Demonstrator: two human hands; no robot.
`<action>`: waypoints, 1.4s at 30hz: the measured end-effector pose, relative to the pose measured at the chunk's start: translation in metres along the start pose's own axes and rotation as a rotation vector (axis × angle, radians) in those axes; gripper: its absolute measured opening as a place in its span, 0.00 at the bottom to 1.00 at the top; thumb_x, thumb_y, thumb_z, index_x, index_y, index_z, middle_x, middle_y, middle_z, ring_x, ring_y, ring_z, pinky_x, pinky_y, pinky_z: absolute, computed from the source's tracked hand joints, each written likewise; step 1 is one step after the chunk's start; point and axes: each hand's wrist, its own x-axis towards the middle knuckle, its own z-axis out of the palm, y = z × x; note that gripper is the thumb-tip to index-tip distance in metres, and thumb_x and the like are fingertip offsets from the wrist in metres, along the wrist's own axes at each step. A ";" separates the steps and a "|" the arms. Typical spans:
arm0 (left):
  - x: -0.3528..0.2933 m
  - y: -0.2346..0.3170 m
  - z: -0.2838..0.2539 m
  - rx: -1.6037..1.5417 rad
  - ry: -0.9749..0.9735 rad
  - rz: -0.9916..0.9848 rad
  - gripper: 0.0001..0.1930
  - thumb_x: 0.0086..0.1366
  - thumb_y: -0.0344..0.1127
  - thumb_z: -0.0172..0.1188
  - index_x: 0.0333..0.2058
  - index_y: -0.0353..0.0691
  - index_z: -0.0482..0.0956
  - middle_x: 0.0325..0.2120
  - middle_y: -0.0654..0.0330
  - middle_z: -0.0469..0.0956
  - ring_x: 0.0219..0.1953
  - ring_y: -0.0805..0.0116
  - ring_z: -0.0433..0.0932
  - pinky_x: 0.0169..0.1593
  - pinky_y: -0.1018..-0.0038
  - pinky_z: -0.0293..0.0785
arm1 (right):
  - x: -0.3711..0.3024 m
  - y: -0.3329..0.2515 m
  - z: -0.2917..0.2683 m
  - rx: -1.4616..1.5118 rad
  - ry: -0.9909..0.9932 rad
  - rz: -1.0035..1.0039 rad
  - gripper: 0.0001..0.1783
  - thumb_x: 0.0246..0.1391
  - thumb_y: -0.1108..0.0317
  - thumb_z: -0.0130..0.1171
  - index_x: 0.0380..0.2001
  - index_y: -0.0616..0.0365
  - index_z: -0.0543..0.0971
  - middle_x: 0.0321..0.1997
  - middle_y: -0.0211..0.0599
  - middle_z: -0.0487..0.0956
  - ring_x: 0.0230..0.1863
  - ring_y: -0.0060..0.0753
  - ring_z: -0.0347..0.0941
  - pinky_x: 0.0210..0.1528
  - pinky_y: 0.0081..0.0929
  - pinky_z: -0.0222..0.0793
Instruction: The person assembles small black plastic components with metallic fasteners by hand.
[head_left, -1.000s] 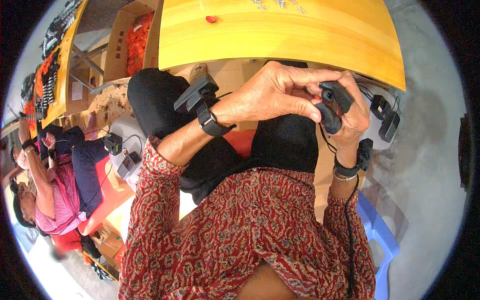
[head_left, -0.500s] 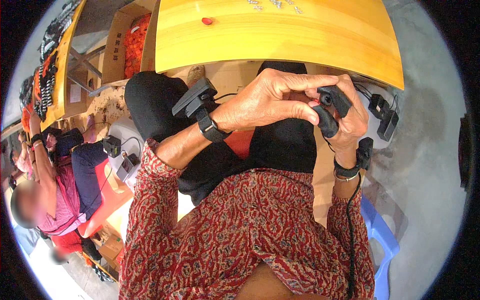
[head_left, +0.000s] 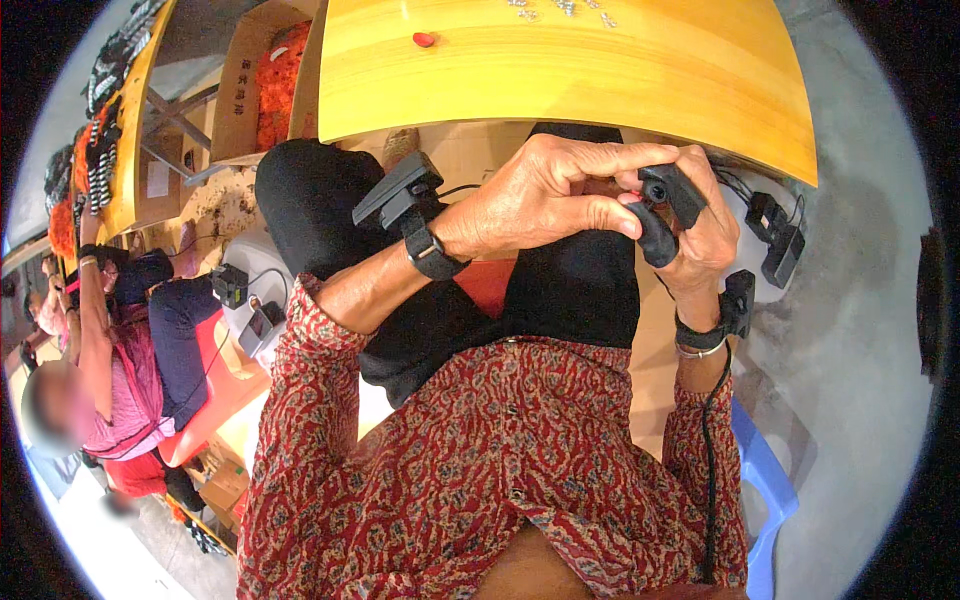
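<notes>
Both hands meet above my knees, just off the table's near edge. My left hand point(head_left: 560, 195) is closed, its thumb and forefinger reaching across to the right hand's fingertips. My right hand point(head_left: 700, 235) is curled and also closed, with black covers on its thumb and forefinger and a small black camera point(head_left: 656, 190) there. Between the fingertips shows a sliver of a small red piece point(head_left: 633, 198); its shape is mostly hidden by the fingers. Another small red piece point(head_left: 424, 40) lies on the yellow table point(head_left: 560, 95).
Several small silvery parts point(head_left: 566, 8) lie at the table's far side. A cardboard box point(head_left: 235, 110) of orange-red material stands left of it. Another person point(head_left: 125, 380) sits at the left beside a second table point(head_left: 140, 120). A blue stool point(head_left: 768, 500) is at my right.
The view has shifted slightly, so the table and arms sit a little to the right. My hands keep nearly the same grip on the red piece. The person at the left has moved an arm slightly.
</notes>
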 end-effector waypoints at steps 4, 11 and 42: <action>0.003 0.002 -0.002 0.022 -0.057 -0.024 0.33 0.49 0.27 0.67 0.56 0.45 0.68 0.34 0.68 0.74 0.37 0.81 0.69 0.46 0.84 0.69 | 0.000 0.000 0.000 -0.013 0.020 0.015 0.13 0.36 0.74 0.67 0.29 0.66 0.78 0.29 0.38 0.76 0.28 0.35 0.72 0.29 0.26 0.67; 0.000 0.001 0.001 -0.119 -0.105 0.022 0.36 0.49 0.25 0.67 0.59 0.40 0.64 0.37 0.66 0.70 0.39 0.80 0.68 0.48 0.82 0.69 | -0.002 -0.005 -0.003 0.067 0.037 0.084 0.13 0.35 0.74 0.68 0.29 0.64 0.79 0.30 0.37 0.76 0.28 0.33 0.72 0.30 0.24 0.67; -0.006 0.000 0.004 0.182 0.059 0.169 0.32 0.48 0.34 0.69 0.55 0.43 0.71 0.30 0.67 0.74 0.31 0.80 0.69 0.40 0.81 0.70 | 0.004 0.001 -0.001 0.029 -0.002 -0.054 0.16 0.35 0.69 0.68 0.29 0.67 0.78 0.30 0.42 0.76 0.30 0.41 0.72 0.31 0.29 0.68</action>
